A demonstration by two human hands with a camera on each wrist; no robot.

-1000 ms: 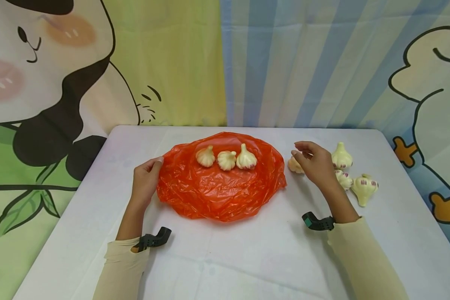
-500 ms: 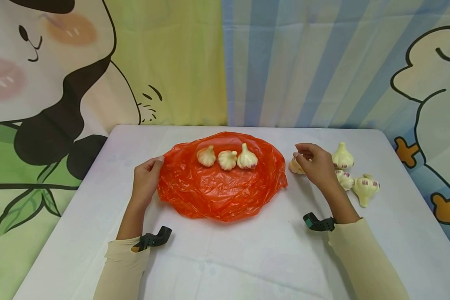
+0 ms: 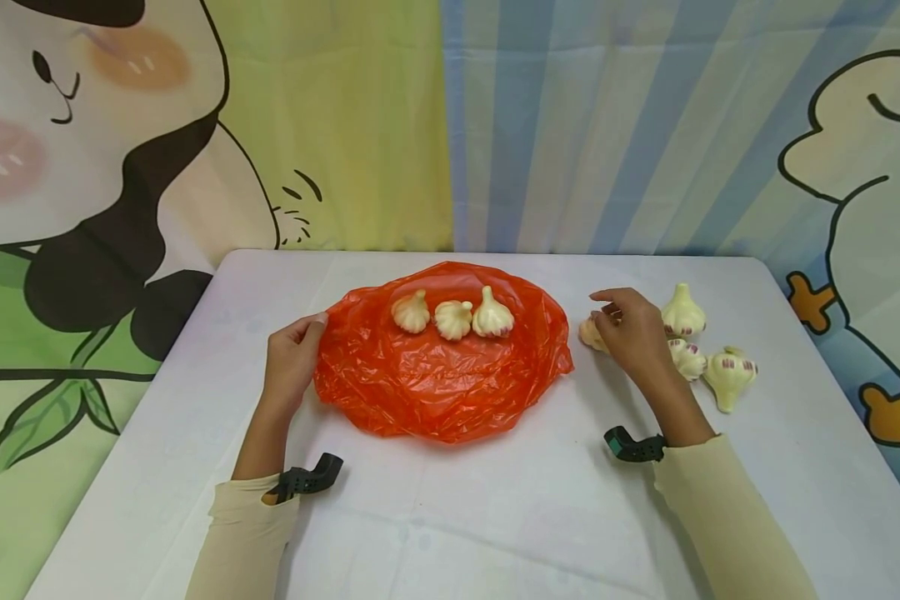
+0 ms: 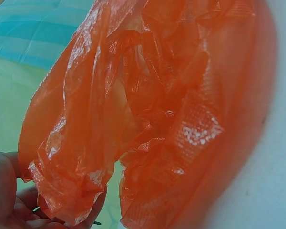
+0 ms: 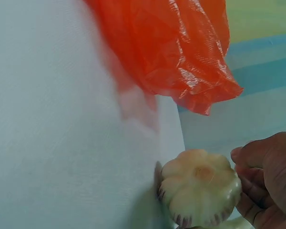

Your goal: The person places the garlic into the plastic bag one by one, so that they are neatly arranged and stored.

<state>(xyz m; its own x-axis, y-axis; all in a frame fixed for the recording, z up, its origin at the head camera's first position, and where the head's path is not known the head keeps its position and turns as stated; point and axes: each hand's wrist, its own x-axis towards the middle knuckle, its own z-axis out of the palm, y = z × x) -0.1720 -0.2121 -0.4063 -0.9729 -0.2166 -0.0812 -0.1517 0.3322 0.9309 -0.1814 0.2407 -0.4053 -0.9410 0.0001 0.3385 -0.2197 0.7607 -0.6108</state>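
Note:
In the head view my left hand (image 3: 291, 362) pinches the left edge of a crumpled red plastic bag (image 3: 450, 392). Fingers (image 4: 31, 198) show behind the plastic in the left wrist view. Three garlic bulbs lie in a row on the bag's far half, the right one (image 3: 492, 313) with a long neck. My right hand (image 3: 633, 329) hovers at a garlic bulb (image 5: 200, 188) right of the bag. Its thumb and index fingertip are apart, with nothing seen between them. Whether its fingers touch that bulb I cannot tell.
More garlic bulbs sit right of my right hand: an upright one (image 3: 683, 312), one partly hidden by the hand (image 3: 687, 359), and one lying neck toward me (image 3: 730, 377). A white-covered table (image 3: 450, 533) stands before a cartoon-printed curtain (image 3: 360, 125).
My right thumb and index finger have shifted slightly near the loose bulb. The left hand, the bag and the bulbs stay in place.

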